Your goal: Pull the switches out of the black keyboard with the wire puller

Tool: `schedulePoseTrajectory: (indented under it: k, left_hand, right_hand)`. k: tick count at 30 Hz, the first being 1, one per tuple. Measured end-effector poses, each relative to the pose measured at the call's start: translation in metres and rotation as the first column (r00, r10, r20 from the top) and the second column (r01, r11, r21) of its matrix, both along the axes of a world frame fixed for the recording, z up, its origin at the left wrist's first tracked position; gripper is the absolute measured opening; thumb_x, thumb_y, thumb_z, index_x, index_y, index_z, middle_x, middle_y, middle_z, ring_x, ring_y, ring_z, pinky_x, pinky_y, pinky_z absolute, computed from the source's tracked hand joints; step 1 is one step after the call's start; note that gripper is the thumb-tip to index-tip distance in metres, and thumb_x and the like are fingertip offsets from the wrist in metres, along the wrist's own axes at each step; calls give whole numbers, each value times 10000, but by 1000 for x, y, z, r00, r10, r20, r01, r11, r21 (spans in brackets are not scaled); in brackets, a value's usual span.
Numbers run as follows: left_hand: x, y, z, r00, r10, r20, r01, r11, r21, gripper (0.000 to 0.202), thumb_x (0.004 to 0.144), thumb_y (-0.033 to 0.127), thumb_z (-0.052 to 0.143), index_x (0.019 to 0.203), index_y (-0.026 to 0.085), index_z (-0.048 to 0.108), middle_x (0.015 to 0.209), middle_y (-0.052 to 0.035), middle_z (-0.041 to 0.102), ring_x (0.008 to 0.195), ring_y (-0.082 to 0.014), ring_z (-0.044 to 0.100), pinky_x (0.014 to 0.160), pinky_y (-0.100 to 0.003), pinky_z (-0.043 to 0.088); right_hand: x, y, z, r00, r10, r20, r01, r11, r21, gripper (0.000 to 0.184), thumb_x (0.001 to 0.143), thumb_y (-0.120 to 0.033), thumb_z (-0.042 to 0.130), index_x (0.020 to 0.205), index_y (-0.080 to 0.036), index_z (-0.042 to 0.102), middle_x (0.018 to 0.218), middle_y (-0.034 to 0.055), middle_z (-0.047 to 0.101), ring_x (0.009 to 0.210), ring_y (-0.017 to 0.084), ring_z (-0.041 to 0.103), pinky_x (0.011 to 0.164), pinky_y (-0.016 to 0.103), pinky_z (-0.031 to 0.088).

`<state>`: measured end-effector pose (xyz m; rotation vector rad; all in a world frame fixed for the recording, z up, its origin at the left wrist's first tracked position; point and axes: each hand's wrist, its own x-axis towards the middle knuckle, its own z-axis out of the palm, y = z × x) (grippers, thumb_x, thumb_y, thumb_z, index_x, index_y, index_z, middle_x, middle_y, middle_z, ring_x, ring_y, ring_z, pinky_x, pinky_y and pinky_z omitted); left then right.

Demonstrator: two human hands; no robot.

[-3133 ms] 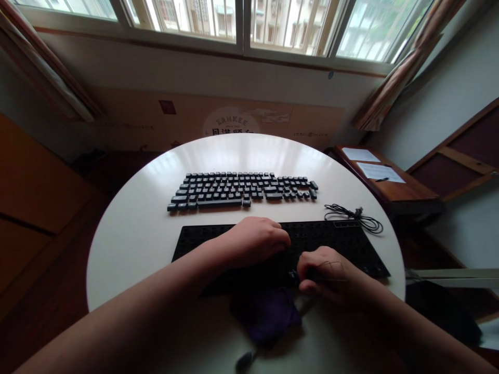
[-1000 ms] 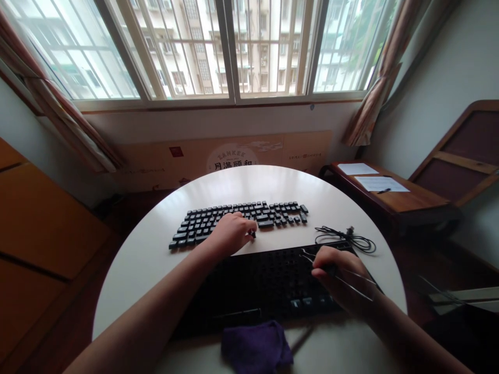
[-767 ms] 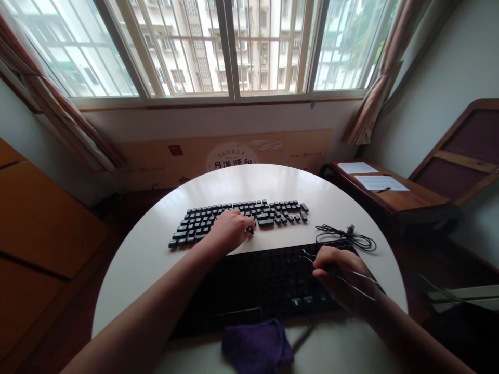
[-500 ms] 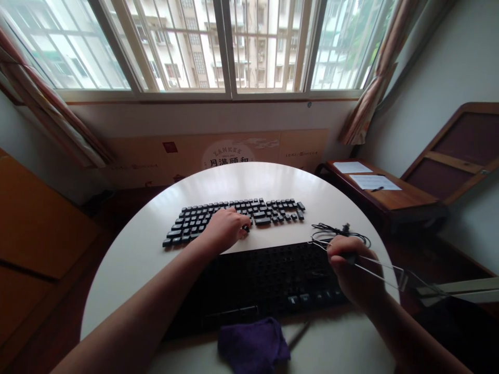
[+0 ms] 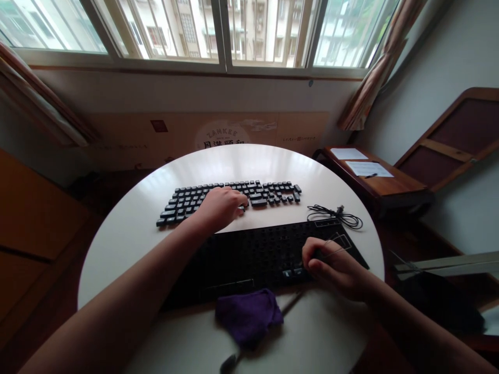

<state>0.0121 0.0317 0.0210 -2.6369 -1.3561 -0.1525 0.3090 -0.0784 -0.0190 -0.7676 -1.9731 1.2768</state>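
Black keycaps [image 5: 187,200] lie in keyboard-like rows on the round white table [image 5: 120,270]. My left hand [image 5: 222,205] is at the right part of these rows, its fingertips pinched on a keycap [image 5: 241,208] that is mostly hidden. Nearer to me lies the black keyboard [image 5: 241,259], mostly stripped of caps, with a few caps [image 5: 292,273] left along its lower right edge. Over its right side, my right hand [image 5: 327,262] is closed around a wire keycap puller [image 5: 338,240]. The puller's wire tips are hidden by the hand.
A purple cloth [image 5: 249,314] lies at the keyboard's front edge, over a thin dark tool [image 5: 228,363]. A coiled cable [image 5: 337,215] sits beyond the keyboard's right end. Papers [image 5: 368,169] and a pen [image 5: 371,175] are on a wooden side table [image 5: 405,187].
My right hand has moved left and inward over the keyboard, turning the puller. My left hand stays by the keycap rows. The whole view has tilted slightly downward.
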Motion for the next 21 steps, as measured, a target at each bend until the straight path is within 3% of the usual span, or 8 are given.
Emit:
schedulePoseTrajectory:
  k: [6, 10, 14, 17, 21]
  left_hand:
    - [5, -17, 19, 999, -1, 36, -2, 996, 88, 181, 876, 166, 562, 894, 213, 735, 860, -37, 743, 799, -226, 670, 639, -291, 442]
    - [-9, -24, 37, 974, 106, 202, -154, 959, 238, 214, 919, 225, 521, 910, 205, 733, 872, -45, 732, 743, -208, 658, 573, -269, 401]
    - [-17, -25, 44, 929, 195, 316, -286, 918, 275, 220, 918, 277, 534, 905, 193, 736, 848, -46, 721, 685, -193, 634, 591, -275, 416]
    - [-6, -29, 36, 944, 145, 296, -210, 957, 201, 243, 933, 314, 525, 896, 194, 734, 840, -42, 721, 652, -182, 623, 584, -269, 415]
    - [23, -39, 11, 974, -116, 193, 111, 993, 37, 187, 919, 269, 550, 856, 215, 718, 845, -20, 729, 730, -182, 663, 596, -247, 409]
  right_hand:
    - [-10, 7, 2, 984, 17, 179, -14, 1000, -19, 337, 991, -482, 524, 885, -163, 518, 653, -38, 460, 565, 65, 376, 518, 164, 313]
    - [-11, 9, 4, 970, 18, 243, -24, 999, 22, 340, 1000, -484, 496, 882, -166, 518, 637, -42, 457, 549, 69, 374, 508, 169, 305]
    - [-12, 4, 4, 942, 25, 335, -96, 976, 197, 272, 1005, -409, 505, 887, -167, 541, 719, -10, 556, 607, 78, 475, 588, 183, 360]
    - [-14, 1, 1, 939, 36, 343, -147, 941, 304, 229, 999, -371, 528, 897, -169, 556, 751, 2, 598, 620, 80, 515, 598, 186, 365]
    - [-14, 2, -4, 969, 24, 247, -116, 924, 364, 265, 999, -398, 527, 872, -167, 557, 730, 10, 606, 606, 84, 533, 580, 186, 379]
